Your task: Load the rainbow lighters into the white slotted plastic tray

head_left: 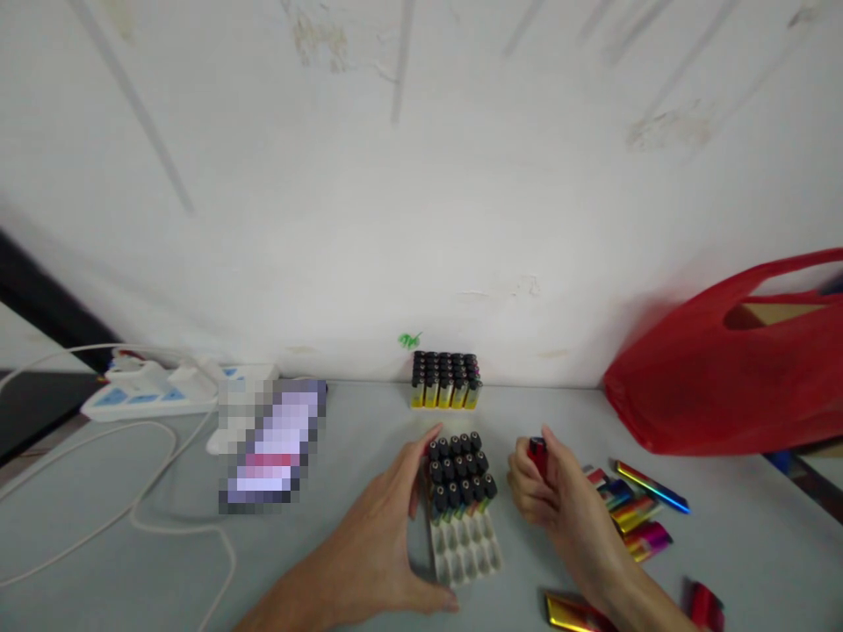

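A white tray [466, 546] with rows of small sockets stands on the table in front of me. Upright lighters with black tops [459, 468] fill its far rows, and bare sockets show in the near rows. My left hand [378, 544] curves around the tray's left side, its index finger by the far end and its thumb by the near end. To the right of the tray, my right hand [550, 491] is closed around a red lighter [538, 455] with a black top. Its fingers hide the lower part of that lighter.
A block of yellow-bottomed lighters [446, 382] stands against the wall. Several shiny coloured lighters [649, 540] lie right of my right hand, with a red one [706, 606] nearer. A red bag [711, 377] sits at right; a phone [277, 448], cables and a power strip [151, 402] at left.
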Available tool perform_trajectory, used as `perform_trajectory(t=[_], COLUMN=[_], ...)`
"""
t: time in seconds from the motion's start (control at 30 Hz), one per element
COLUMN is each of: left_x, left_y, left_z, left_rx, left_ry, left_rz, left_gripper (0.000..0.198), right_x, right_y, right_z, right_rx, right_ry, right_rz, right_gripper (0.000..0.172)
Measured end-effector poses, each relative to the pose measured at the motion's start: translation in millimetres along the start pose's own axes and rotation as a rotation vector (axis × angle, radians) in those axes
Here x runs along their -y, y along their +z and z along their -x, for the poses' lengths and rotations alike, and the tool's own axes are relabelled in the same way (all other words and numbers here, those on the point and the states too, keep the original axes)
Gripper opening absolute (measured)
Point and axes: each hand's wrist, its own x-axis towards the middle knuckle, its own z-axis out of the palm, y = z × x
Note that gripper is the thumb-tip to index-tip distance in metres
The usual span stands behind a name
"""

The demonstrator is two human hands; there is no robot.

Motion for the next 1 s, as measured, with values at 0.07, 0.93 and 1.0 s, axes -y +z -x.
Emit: perform_trajectory(t=[0.07, 0.93, 1.0], left_x=[2.9, 14.2, 14.5], left_y=[1.4, 4.0, 4.1], left_z=[0.5, -3.4, -3.4], left_rx=[-0.021, 0.01, 0.01], left_ry=[0.004, -0.051, -0.05], left_rz=[-0.001, -0.025, -0.028], left_gripper=[0.165, 0.16, 0.16], right_x=[0.6, -5.4, -5.8], right_y=[1.3, 2.9, 3.4], right_z=[-1.3, 8.8, 9.1], right_rx=[-0.026, 0.155, 0.157], right_ry=[-0.032, 0.058, 0.06], right_rz=[0.012, -0.001, -0.013], right_gripper=[0.064, 0.062, 0.061])
